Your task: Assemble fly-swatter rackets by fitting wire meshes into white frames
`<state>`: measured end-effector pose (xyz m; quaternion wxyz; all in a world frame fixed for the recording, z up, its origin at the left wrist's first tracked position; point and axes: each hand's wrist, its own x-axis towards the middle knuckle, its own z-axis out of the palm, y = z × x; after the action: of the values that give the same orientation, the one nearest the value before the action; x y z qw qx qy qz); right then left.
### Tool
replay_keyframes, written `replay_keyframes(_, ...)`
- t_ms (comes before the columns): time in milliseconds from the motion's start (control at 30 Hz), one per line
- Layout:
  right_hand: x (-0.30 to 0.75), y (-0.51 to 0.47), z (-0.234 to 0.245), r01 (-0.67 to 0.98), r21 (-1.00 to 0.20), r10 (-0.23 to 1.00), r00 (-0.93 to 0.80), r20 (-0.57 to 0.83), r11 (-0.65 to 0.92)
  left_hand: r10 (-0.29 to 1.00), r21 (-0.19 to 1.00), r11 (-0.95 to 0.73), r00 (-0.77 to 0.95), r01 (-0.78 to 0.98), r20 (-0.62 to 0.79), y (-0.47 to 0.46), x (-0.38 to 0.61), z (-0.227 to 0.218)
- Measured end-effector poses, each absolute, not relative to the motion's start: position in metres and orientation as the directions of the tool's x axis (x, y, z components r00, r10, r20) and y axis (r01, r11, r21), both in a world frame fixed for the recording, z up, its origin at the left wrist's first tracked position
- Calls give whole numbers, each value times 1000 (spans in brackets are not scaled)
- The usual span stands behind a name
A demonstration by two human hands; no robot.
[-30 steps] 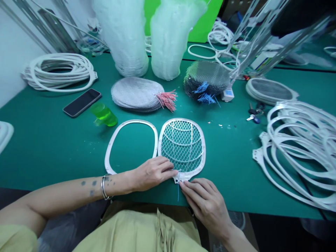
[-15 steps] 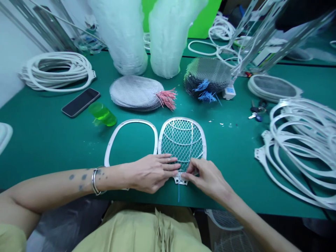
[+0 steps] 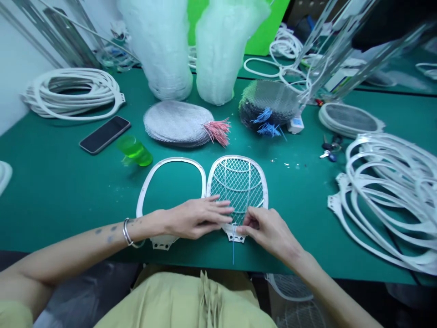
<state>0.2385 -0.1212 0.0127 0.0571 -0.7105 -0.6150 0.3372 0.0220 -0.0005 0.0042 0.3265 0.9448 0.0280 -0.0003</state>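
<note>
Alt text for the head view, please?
The left hand lies on the wire mesh of an oval white plastic frame; the right hand holds its base beside a thin blue wire. A meshless white oval frame lies alongside.

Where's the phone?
In the head view, the phone lies on the table, left of the mesh stack and just up and left of the green cup.
</note>
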Motion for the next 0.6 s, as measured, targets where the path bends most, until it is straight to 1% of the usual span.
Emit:
replay_keyframes(67,239,-132,8,837,-523,962,12,-272,-159,262,520,-825,965,222,3,5,17,0)
replay_keyframes(100,239,-137,5,852,-509,980,24,-197,-123,349,460,-833,937,308,5,6,16,-3)
replay_keyframes(133,240,-142,3,872,-480,991,39,-130,-98,406,405,-835,914,373,-4,6,15,-6)
replay_keyframes(200,242,-153,-2,901,-428,997,58,-41,-70,443,336,-841,896,425,-24,2,17,-12)
replay_keyframes(300,252,-168,-8,923,-376,997,72,-28,-77,444,312,-845,895,434,-40,-11,31,-17)
replay_keyframes(400,263,-178,-14,951,-279,989,148,19,-137,452,351,-833,892,428,-14,-22,42,-15)
replay_keyframes(467,267,-182,-19,966,-221,988,147,39,-135,481,374,-814,877,444,8,-23,36,-11)
replay_keyframes(500,268,-182,-21,971,-205,992,127,15,-121,499,376,-805,866,459,11,-22,29,-9)
replay_keyframes(600,269,-182,-32,978,-173,986,97,-136,-120,513,349,-799,858,489,-29,-22,-6,-4)
